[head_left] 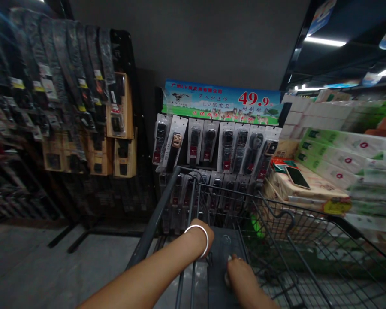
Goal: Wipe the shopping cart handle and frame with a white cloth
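Note:
My left hand (203, 235), with a white bangle at the wrist, is curled over the wire frame at the child-seat end of a grey shopping cart (260, 192). Its fingers bend down out of sight, so what they hold is hidden. Lower and to the right, my right hand (241, 274) is closed over the cart's flat grey seat panel (217, 274). Something pale and partly see-through shows at its fingers, too blurred to name. The cart's thick bar (157, 214) slants up left of both hands.
Packaged belts (227, 143) hang ahead beneath a blue price sign (221, 101). More belts (64, 64) and boxed ones (125, 159) fill a rack at left. Stacked tissue packs (344, 159) stand at right; a dark-screened phone (297, 177) lies on a package near the cart.

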Action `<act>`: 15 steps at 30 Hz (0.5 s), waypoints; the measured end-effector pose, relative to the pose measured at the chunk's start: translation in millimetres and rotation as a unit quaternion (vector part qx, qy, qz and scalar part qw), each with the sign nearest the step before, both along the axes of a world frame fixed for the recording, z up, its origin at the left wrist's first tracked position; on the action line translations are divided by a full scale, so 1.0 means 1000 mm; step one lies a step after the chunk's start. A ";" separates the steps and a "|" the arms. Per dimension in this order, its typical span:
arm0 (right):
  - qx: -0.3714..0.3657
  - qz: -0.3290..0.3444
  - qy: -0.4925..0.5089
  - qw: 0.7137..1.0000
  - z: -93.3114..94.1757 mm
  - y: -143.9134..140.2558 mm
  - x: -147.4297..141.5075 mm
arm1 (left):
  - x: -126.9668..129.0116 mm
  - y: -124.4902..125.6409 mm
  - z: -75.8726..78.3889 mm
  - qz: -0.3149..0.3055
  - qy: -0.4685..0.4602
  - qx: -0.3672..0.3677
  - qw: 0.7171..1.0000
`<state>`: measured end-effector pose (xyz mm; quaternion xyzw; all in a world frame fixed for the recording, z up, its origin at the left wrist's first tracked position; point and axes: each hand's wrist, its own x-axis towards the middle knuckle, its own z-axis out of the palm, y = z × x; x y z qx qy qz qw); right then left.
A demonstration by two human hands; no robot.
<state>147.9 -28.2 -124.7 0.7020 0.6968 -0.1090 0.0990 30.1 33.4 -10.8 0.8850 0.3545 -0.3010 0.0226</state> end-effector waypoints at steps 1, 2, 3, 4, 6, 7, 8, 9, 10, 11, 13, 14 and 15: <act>0.003 -0.001 -0.004 1.000 -0.006 0.000 -0.001 | 0.000 0.000 0.000 0.000 -0.002 0.001 1.000; 0.011 0.000 -0.008 1.000 -0.011 0.001 -0.002 | 0.000 0.000 -0.001 0.000 -0.005 0.002 1.000; 0.023 -0.001 -0.013 1.000 -0.014 0.003 -0.003 | -0.001 0.000 -0.001 0.000 -0.009 0.004 1.000; 0.038 -0.003 -0.019 0.999 -0.016 0.007 -0.003 | -0.001 -0.001 -0.001 0.000 -0.012 0.005 1.000; 0.066 -0.011 -0.033 0.997 -0.017 0.019 -0.001 | -0.001 -0.001 -0.002 0.000 -0.018 0.008 1.000; 0.078 -0.016 -0.039 0.996 -0.017 0.027 0.001 | -0.001 -0.001 -0.002 0.000 -0.020 0.009 1.000; 0.090 -0.024 -0.047 0.995 -0.017 0.036 0.003 | -0.001 -0.001 -0.003 0.001 -0.022 0.010 1.000; 0.101 -0.034 -0.055 0.993 -0.017 0.044 0.006 | -0.001 -0.001 -0.003 0.001 -0.023 0.011 1.000; 0.108 -0.043 -0.063 0.991 -0.017 0.052 0.009 | -0.001 -0.001 -0.003 0.002 -0.023 0.012 1.000; 0.112 -0.050 -0.070 0.990 -0.018 0.059 0.011 | -0.001 -0.002 -0.003 0.003 -0.023 0.013 1.000; 0.117 -0.046 -0.079 0.989 -0.022 0.070 0.016 | -0.001 -0.002 -0.003 0.007 -0.022 0.014 1.000; 0.119 -0.036 -0.080 0.989 -0.024 0.074 0.018 | -0.001 -0.003 -0.003 0.009 -0.022 0.015 1.000; 0.122 -0.024 -0.082 0.989 -0.027 0.077 0.019 | -0.001 -0.003 -0.003 0.010 -0.023 0.015 1.000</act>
